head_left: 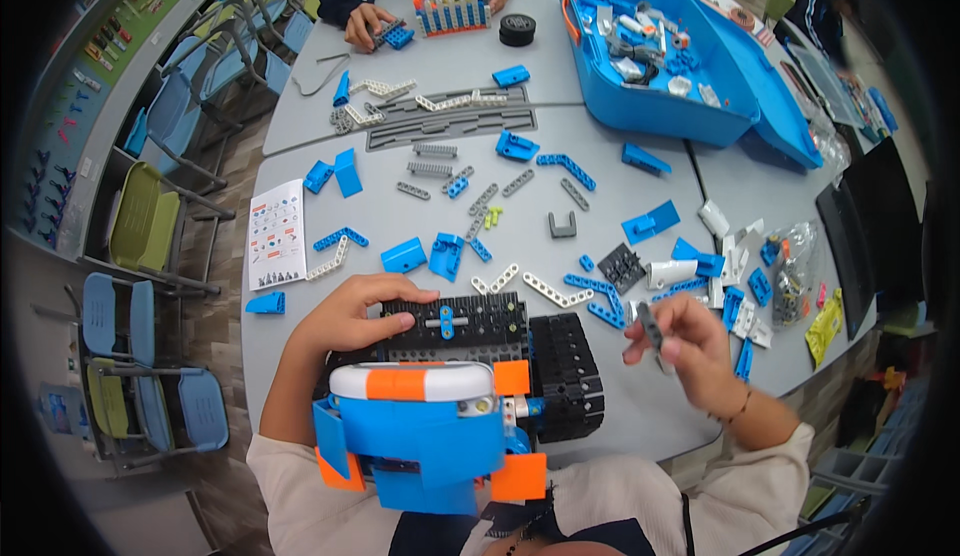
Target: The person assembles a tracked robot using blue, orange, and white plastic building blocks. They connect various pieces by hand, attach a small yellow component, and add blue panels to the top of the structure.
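A tracked vehicle model (420,451) built of blue, orange, white and black pieces stands at the table's near edge, right in front of me. My left hand (365,314) grips its black front section (470,324), thumb and fingers around the left end. A black track (566,376) shows on the model's right side. Off to the right and raised above the table, my right hand (690,348) pinches a small dark grey beam piece (650,326) between thumb and fingers; the piece is slightly blurred. A blue angled beam (600,291) lies just beyond that hand.
Loose blue, white and grey pieces cover the grey table (390,216). A printed parts sheet (277,236) lies left; an open blue bin (650,86) of parts stands far right. Across the table, another person's hands (370,28) hold parts beside a black wheel (517,30). Chairs (145,216) stand left.
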Available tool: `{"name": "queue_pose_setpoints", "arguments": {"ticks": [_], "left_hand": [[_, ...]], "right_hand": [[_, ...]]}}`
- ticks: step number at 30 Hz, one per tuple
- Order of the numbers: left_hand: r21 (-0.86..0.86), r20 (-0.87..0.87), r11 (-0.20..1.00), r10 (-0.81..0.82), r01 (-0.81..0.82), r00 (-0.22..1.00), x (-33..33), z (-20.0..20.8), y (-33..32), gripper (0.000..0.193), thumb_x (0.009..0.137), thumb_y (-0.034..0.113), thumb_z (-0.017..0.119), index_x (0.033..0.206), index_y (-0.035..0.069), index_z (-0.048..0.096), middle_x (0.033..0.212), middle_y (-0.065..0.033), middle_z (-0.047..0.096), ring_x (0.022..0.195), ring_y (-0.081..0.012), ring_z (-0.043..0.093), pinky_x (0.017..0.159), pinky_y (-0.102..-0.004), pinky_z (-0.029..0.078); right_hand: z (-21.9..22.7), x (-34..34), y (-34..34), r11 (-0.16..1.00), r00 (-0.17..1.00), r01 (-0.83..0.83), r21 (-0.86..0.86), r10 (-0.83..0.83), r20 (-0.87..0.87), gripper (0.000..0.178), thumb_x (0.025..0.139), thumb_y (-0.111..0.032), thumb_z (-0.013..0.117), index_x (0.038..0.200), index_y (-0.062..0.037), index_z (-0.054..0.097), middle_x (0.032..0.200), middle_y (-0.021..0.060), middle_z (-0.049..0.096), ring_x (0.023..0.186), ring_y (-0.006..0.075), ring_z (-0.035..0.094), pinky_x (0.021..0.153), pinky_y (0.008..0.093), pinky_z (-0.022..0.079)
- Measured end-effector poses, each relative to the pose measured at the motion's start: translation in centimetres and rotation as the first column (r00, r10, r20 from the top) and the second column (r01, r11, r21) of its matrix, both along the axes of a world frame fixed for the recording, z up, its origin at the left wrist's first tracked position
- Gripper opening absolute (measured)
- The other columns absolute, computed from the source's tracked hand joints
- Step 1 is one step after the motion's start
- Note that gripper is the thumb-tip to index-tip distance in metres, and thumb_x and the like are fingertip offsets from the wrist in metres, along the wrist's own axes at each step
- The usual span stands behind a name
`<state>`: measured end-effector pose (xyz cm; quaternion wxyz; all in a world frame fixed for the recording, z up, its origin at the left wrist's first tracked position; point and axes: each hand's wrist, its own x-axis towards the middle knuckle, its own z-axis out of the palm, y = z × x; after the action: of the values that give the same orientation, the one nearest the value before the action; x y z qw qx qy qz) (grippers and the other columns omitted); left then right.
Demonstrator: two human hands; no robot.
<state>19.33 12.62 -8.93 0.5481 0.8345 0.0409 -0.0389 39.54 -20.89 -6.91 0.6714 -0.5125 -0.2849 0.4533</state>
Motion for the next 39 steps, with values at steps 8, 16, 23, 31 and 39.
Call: {"name": "queue_pose_setpoints", "arguments": {"ticks": [8,16,23,31,39], "left_hand": [[-0.472,-0.208,0.881,-0.15,0.035,0.967,0.3,-3.2,2.3,0.044,0.084,0.016,0.065,0.125,0.003,0.055,0.129,-0.0109,0.055,0.118,-0.0201,0.05,0.102,-0.0329,0.036],[-0.506,-0.21,0.862,-0.152,0.026,0.966,0.3,-3.6,2.2,0.043,0.083,0.012,0.065,0.124,0.002,0.056,0.131,-0.0156,0.052,0.124,-0.0249,0.048,0.105,-0.0356,0.036],[-0.472,-0.198,0.88,-0.172,0.06,0.965,0.3,-3.6,2.4,0.042,0.084,0.011,0.063,0.125,0.002,0.055,0.133,-0.0141,0.051,0.124,-0.0242,0.047,0.105,-0.0359,0.036],[-0.518,-0.2,0.853,-0.194,0.065,0.96,0.2,-4.0,2.7,0.046,0.087,0.019,0.063,0.129,0.003,0.051,0.134,-0.0118,0.05,0.125,-0.0218,0.045,0.105,-0.0347,0.034],[-0.489,-0.187,0.87,-0.182,0.069,0.965,0.1,-4.3,2.8,0.046,0.087,0.019,0.062,0.129,0.005,0.052,0.133,-0.0104,0.051,0.124,-0.0216,0.046,0.106,-0.0351,0.033]], "right_hand": [[2.3,13.3,22.3,0.996,0.642,0.063,-0.057,0.003,0.766,0.017,0.076,-0.01,0.067,0.079,0.0015,0.055,0.07,0.0094,0.064,0.065,0.0121,0.064,0.056,0.0238,0.049],[4.0,20.9,39.8,0.881,0.179,0.436,0.186,-0.287,0.941,0.027,0.066,-0.025,0.067,0.076,-0.0009,0.061,0.087,0.0173,0.068,0.078,0.0293,0.067,0.072,0.0342,0.052],[-1.0,24.9,45.3,0.856,0.032,0.516,0.027,-0.051,0.998,0.051,0.078,-0.027,0.056,0.129,-0.02,0.048,0.119,0.0165,0.06,0.105,0.0293,0.061,0.09,0.0402,0.047],[-3.8,25.3,47.6,0.754,0.378,0.539,-0.375,0.181,0.908,0.071,0.079,-0.023,0.054,0.145,-0.0255,0.027,0.09,0.012,0.065,0.067,0.0239,0.065,0.064,0.0365,0.054],[-3.2,23.6,45.3,0.796,0.524,0.424,-0.432,0.173,0.834,0.057,0.08,-0.023,0.052,0.134,-0.0212,0.032,0.074,0.0073,0.059,0.056,0.0186,0.059,0.051,0.0358,0.052]]}}
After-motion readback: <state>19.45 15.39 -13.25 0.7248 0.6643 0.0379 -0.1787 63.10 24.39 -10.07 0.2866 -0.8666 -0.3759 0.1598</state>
